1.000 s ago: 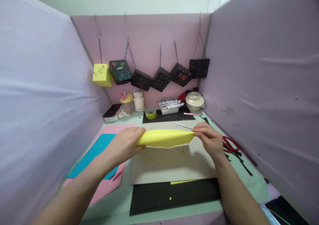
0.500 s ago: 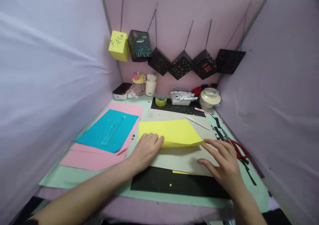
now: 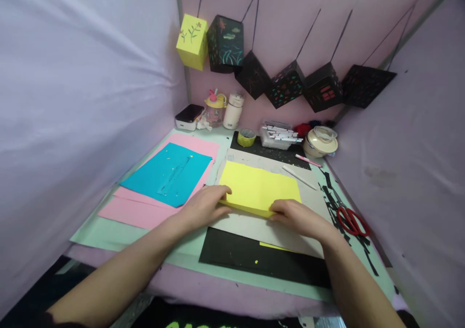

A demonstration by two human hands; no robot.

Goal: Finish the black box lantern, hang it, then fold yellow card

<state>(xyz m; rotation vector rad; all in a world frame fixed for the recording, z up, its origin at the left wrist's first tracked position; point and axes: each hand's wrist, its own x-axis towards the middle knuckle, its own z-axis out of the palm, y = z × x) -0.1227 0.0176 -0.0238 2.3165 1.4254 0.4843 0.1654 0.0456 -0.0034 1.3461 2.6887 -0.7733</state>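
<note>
A sheet of yellow paper (image 3: 259,182), its near edge raised in a fold, lies over a pale grey board (image 3: 250,226). My left hand (image 3: 209,204) pinches the near left corner between thumb and fingers. Toward the right end of that same edge, my right hand (image 3: 296,216) grips the paper, thumb below and fingers on top. Black paper (image 3: 232,255) sticks out from under the board's near side, with a thin yellow strip showing between them.
Blue paper (image 3: 145,178) with a clear ruler (image 3: 175,175) rests on pink sheets (image 3: 127,211) at left. Red-handled scissors (image 3: 352,221) lie among black scraps at right. Tape (image 3: 246,137), a box of pens (image 3: 278,136) and a lidded bowl (image 3: 321,141) stand behind. Decorated boxes (image 3: 225,44) hang above.
My right hand has gone from the paper's right corner to a closed grip on its near edge. My left hand has shifted to the left corner. The view has tilted.
</note>
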